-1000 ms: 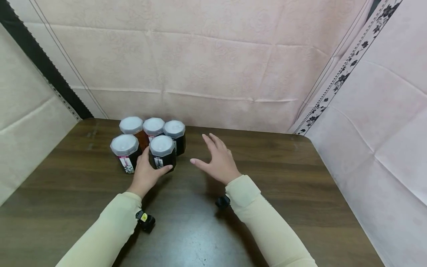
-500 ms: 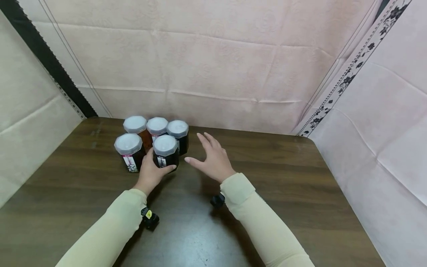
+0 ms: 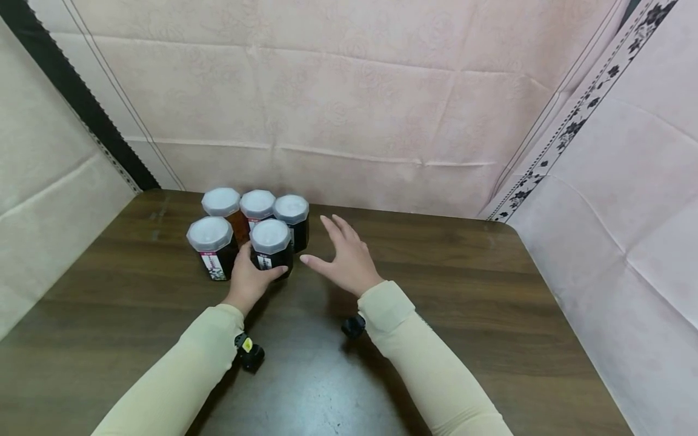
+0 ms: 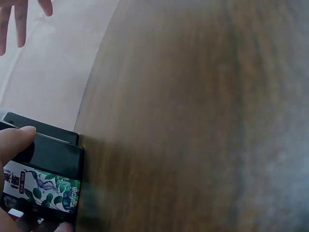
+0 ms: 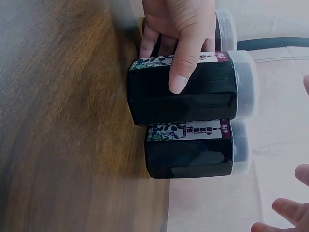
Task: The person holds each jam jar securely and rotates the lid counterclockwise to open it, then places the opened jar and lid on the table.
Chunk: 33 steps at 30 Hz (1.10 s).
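Observation:
My left hand (image 3: pixel 248 281) grips a dark jar (image 3: pixel 271 236) with a whitish octagonal lid and a printed label. Its thumb lies across the near side, while the fingers reach round the left side. The jar stands upright at the front of a group. In the right wrist view the left thumb (image 5: pixel 179 77) presses on the dark jar wall (image 5: pixel 193 104). My right hand (image 3: pixel 349 260) is a short way to the right of the jar, fingers spread and holding nothing. To the left of the gripped jar stands another dark jar (image 3: pixel 209 234) with a white label.
Behind these stand an amber-brown jar (image 3: pixel 220 203) and two dark jars, one in the middle (image 3: pixel 257 204) and one at the right (image 3: pixel 291 209). All are near the far edge of the brown wooden table (image 3: pixel 436 290). Pale cloth (image 3: pixel 354 103) hangs behind and at both sides.
The right hand has moved slightly left, closer to the gripped jar. The head view has shifted a little. The left hand keeps its grip, and the jars stay in the same grouping.

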Each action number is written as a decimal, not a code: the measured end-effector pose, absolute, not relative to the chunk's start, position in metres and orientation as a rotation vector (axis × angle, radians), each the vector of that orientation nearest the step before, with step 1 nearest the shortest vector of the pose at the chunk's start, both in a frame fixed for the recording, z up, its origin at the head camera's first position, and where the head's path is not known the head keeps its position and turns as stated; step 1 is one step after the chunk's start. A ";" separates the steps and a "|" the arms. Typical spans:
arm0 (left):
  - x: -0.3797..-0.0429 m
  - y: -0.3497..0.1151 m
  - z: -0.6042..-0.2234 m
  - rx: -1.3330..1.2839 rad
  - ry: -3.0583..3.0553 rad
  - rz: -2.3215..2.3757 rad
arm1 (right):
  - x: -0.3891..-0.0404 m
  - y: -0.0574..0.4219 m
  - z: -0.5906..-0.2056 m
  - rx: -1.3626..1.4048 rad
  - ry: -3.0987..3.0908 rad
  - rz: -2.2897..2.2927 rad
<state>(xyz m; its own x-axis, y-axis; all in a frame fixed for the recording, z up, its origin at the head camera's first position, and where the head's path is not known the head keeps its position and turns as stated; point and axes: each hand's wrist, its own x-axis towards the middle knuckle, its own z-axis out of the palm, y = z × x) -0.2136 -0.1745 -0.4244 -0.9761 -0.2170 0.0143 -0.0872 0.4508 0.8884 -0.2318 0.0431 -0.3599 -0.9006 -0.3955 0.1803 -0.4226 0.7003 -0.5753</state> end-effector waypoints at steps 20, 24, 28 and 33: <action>-0.219 -0.178 -0.430 0.259 -2.520 -1.632 | -0.235 0.025 -0.364 0.699 -2.872 1.031; -0.219 -0.176 -0.432 0.260 -2.483 -1.669 | -0.235 0.021 -0.363 0.709 -2.865 1.056; -0.217 -0.172 -0.432 0.256 -2.444 -1.683 | -0.234 0.019 -0.362 0.728 -2.836 1.099; -0.215 -0.168 -0.428 0.229 -2.449 -1.639 | -0.234 0.019 -0.362 0.746 -2.786 1.171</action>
<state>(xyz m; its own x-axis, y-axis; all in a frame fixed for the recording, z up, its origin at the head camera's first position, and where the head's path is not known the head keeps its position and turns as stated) -0.2154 -0.1685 -0.4282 -0.9709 -0.2296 0.0674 -0.0252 0.3784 0.9253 -0.2338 0.0192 -0.3618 -0.8848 -0.4179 0.2063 -0.4398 0.6024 -0.6661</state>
